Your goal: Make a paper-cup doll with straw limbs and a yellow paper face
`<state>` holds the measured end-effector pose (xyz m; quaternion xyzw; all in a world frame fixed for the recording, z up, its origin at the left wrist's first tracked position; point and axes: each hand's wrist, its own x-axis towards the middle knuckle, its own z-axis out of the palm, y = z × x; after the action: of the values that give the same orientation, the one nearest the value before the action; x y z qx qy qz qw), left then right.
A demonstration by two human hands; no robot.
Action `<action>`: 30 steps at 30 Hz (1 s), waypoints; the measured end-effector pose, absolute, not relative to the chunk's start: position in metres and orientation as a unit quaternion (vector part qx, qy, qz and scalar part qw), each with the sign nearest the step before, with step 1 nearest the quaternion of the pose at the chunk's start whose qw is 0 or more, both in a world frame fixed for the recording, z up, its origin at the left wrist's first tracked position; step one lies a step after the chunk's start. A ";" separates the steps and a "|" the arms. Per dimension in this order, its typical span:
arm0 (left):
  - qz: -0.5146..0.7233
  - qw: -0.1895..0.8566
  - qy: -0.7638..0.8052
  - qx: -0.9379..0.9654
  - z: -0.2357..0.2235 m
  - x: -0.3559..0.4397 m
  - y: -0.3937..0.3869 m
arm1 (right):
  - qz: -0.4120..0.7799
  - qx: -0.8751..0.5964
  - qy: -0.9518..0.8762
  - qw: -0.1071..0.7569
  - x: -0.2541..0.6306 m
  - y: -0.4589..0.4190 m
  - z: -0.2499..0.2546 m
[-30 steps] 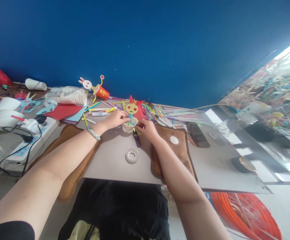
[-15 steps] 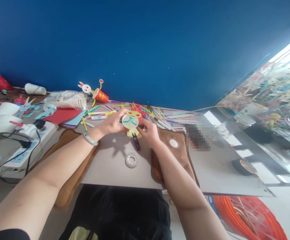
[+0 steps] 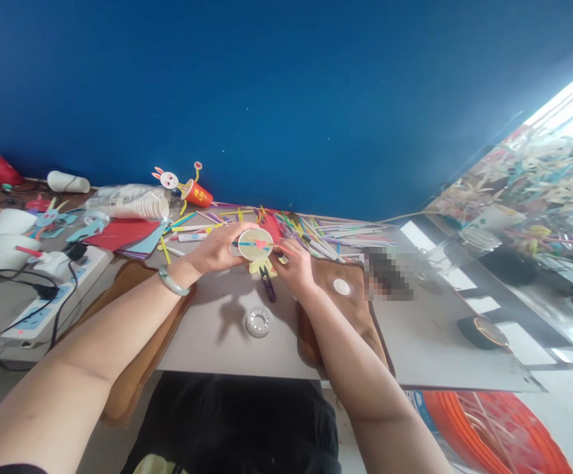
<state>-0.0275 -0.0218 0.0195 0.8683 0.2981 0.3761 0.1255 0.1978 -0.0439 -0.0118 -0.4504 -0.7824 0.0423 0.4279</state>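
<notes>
A paper cup (image 3: 255, 253) is raised over the table with its round mouth facing me. My left hand (image 3: 222, 249) is wrapped round its left side. Across the mouth lie a blue strip and a pink heart (image 3: 261, 244) on a thin orange-yellow strip. At the cup's right edge, my right hand (image 3: 295, 264) is closed with its fingertips on that thin strip; the exact grip is partly hidden. Below the cup are a yellow paper cutout (image 3: 256, 268) and small dark-purple snips (image 3: 268, 288). A white ring-shaped roll (image 3: 258, 322) lies nearer to me.
Colourful pipe cleaners (image 3: 316, 234) are strewn along the blue wall. Beyond my left arm are a power strip (image 3: 76, 289), red paper (image 3: 123, 234) and stacked cups (image 3: 143, 205). A red cup (image 3: 198, 195) with a rabbit figure stands behind. A white disc (image 3: 341, 287) lies on the brown mat (image 3: 360, 316).
The cup has turned in my hands: the yellow face above its rim no longer shows, and a pink heart now appears across the mouth. Both hands stay at nearly the same place.
</notes>
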 end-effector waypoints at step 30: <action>0.310 0.167 0.302 0.886 0.001 -0.032 0.000 | 0.092 -0.451 -0.805 0.375 0.194 -0.036 -0.027</action>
<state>-0.0320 -0.0004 0.0009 0.8857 0.3019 0.3104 0.1674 0.1940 -0.0359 -0.0267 -0.4511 -0.8046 0.0917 0.3750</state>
